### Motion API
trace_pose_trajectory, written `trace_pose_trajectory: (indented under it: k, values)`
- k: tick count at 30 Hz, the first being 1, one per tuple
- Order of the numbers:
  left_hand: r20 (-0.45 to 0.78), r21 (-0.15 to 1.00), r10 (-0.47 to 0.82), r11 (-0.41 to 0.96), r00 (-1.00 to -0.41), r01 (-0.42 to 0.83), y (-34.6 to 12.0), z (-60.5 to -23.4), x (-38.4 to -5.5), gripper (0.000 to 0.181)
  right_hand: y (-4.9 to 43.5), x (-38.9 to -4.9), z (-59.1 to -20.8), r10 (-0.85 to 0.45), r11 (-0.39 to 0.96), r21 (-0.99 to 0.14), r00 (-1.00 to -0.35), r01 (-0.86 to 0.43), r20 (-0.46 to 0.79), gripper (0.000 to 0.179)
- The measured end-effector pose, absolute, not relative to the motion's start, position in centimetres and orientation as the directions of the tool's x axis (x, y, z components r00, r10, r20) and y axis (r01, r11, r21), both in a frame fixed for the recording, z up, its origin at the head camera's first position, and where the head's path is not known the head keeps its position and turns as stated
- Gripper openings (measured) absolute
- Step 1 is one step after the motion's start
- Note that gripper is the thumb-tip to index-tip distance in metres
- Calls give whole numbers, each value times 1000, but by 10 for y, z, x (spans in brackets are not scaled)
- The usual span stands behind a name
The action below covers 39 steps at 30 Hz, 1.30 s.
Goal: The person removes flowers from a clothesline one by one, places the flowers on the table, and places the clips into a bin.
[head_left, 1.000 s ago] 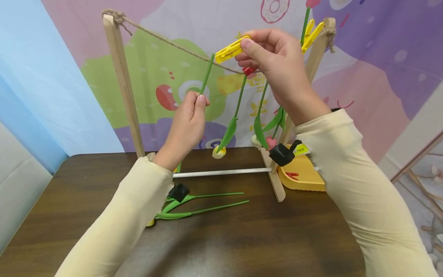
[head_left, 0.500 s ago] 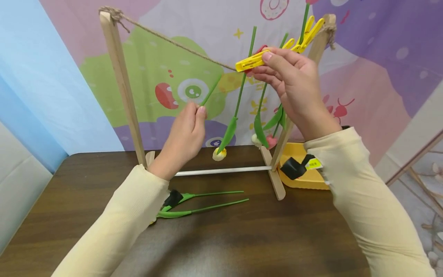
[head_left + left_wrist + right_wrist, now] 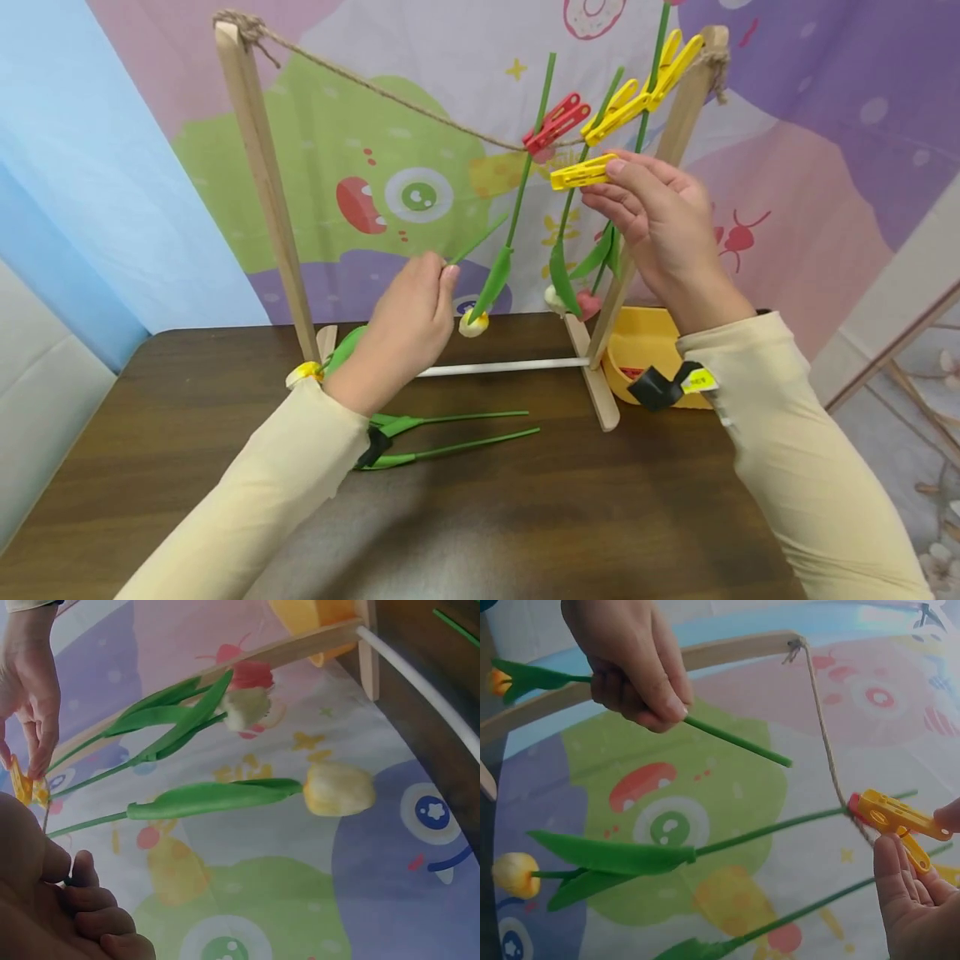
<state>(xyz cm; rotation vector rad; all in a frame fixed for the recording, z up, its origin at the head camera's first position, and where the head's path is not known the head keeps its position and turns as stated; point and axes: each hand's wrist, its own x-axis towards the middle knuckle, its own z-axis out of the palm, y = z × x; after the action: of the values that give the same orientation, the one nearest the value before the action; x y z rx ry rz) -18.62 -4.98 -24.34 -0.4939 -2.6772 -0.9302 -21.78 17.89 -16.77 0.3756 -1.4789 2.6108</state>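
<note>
My left hand [image 3: 415,327] grips the green stem [image 3: 735,742] of an artificial tulip, whose yellow-and-white bloom [image 3: 303,374] pokes out behind the wrist. Between thumb and fingers, my right hand [image 3: 670,229] pinches a yellow clothespin [image 3: 581,172] below the rope. A twine rope [image 3: 382,96] sags between two wooden posts. On it a red clothespin [image 3: 557,122] holds an upside-down yellow-white tulip [image 3: 337,789]. Farther right, yellow clothespins [image 3: 617,112] hold a white tulip [image 3: 246,709] and a pink one [image 3: 588,304], also hanging head down.
Two more green stems [image 3: 480,446] lie on the dark wooden table [image 3: 562,517]; their blooms are hidden by my left arm. A yellow tray [image 3: 645,337] with something red in it stands behind the right post [image 3: 678,125]. A white bar [image 3: 510,367] joins the stand's feet.
My right hand has moved down and right with the yellow clothespin, away from the stem tip. My left hand has lowered and its tulip stem now leans more to the right.
</note>
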Motion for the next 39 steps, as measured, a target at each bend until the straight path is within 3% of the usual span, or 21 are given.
trace_pose_trajectory:
  k: [12,26,39]
  values:
    - [327,371,295,834,-898,409,-46,-264,-177,31,208,-219,-192,20,-550,-816,-979,-180,203,12]
    - [506,111,333,890,-796,442,-36,-300,-169,26,246,-226,-229,46,-574,-810,-993,-119,113,9]
    - [463,65,375,890,-803,452,-32,-331,-158,26,271,-230,-264,79,-541,-839,-997,-57,16,9]
